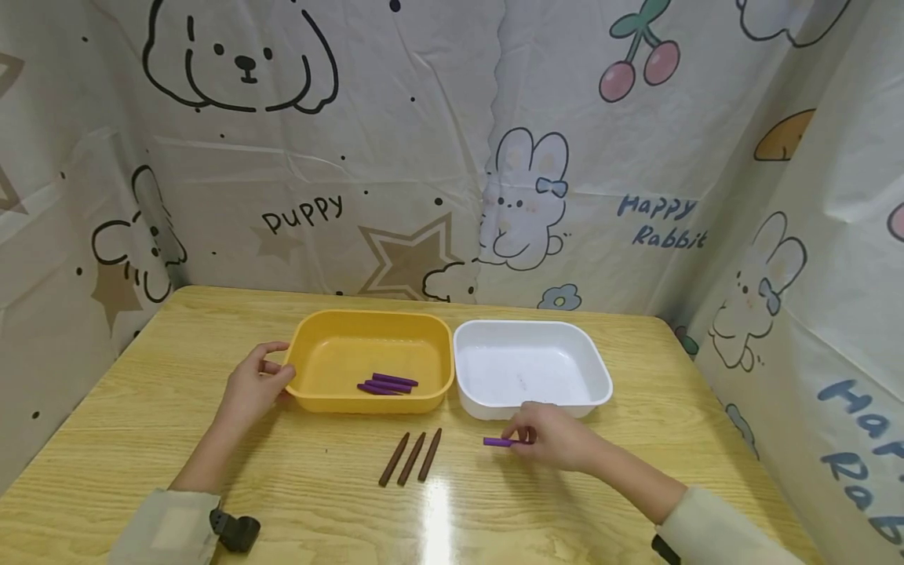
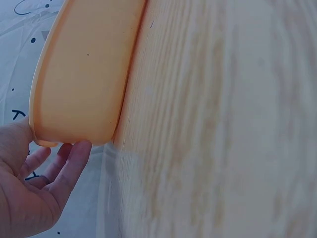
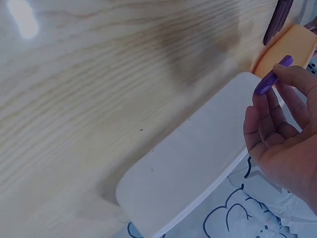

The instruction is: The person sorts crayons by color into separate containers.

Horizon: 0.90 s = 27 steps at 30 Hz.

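My right hand (image 1: 554, 439) pinches a purple crayon (image 1: 497, 442) between thumb and fingertips, just in front of the white tub (image 1: 533, 373). In the right wrist view the same purple crayon (image 3: 274, 75) sticks out past the fingertips, beside the white tub's outer wall (image 3: 183, 153). My left hand (image 1: 256, 384) holds the left end of the yellow tub (image 1: 370, 404); the left wrist view has its fingers (image 2: 74, 161) against the tub's end. Several purple crayons (image 1: 387, 384) lie inside the yellow tub. Three brown crayons (image 1: 410, 457) lie side by side on the table before the tubs.
The two tubs stand side by side on a light wooden table (image 1: 318, 486). A printed cloth (image 1: 395, 157) hangs behind the table and along both sides.
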Available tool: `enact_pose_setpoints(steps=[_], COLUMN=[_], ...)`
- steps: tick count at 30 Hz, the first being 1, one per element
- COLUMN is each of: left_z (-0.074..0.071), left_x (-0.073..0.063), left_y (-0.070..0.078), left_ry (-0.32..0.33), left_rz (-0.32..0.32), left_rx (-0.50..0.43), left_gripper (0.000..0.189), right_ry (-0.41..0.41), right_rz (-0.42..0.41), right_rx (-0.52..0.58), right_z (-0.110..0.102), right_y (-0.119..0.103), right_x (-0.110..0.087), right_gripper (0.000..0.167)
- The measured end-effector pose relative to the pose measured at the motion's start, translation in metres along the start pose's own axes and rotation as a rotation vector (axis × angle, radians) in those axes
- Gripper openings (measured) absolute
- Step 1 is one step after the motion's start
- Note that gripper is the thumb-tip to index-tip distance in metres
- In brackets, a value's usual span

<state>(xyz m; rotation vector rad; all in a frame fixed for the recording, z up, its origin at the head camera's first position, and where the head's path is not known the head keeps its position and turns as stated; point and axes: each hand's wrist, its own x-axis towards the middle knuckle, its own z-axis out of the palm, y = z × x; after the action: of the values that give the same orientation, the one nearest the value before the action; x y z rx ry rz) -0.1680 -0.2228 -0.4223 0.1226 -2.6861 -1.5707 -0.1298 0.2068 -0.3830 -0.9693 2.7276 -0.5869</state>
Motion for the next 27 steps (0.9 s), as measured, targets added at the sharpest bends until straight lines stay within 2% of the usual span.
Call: enact_pose_setpoints(steps=[8,15,27], left_z=[0.000,0.000,-0.001], left_x=[0.000,0.000,-0.001], left_y=[0.000,0.001,0.001], left_ry=[-0.005,-0.006,-0.009], left_rz=[-0.012,-0.016,-0.009], left_rx=[0.000,-0.007,-0.011], left_gripper=[0.049,0.050,0.049], right_ry=[0.059,0.065,0.057], right_rz=[-0.020,-0.009,0.006], right_rx=[-0.005,-0.021,-0.036], right_z=[-0.014,-0.025,-0.033], right_y=[-0.008,-0.015,-0.018], right_x=[0.009,0.017,0.031], right_gripper=[0.010,0.012,0.011])
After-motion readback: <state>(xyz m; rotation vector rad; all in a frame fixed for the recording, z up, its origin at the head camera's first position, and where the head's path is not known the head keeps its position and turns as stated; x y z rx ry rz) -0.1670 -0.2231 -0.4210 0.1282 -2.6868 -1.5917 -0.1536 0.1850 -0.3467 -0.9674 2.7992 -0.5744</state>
